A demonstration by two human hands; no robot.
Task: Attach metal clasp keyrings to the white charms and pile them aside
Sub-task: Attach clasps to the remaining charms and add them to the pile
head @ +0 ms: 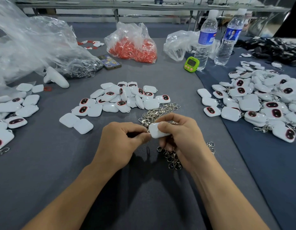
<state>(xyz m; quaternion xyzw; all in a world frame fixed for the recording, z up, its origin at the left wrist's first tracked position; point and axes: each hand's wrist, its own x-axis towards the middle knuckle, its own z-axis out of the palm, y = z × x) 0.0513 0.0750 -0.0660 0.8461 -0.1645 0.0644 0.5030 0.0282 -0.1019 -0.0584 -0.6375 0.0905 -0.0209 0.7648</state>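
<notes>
My right hand [180,136] grips a white charm [156,132] just above the grey table, its plain back facing up. My left hand [122,140] pinches something small at the charm's left corner; a metal clasp shows there only as a glint, mostly hidden by my fingertips. Loose metal clasp keyrings [158,113] lie heaped behind my hands, and more keyrings [173,159] lie under my right wrist. A pile of bare white charms [127,98] sits just beyond. Charms with clasps attached are piled at the right [260,100] and at the left [12,110].
Two water bottles [206,39] and a green timer [191,64] stand at the back right. A bag of red parts [134,45], a phone [109,61], a white controller [55,77] and big clear plastic bags [27,45] lie at the back and left.
</notes>
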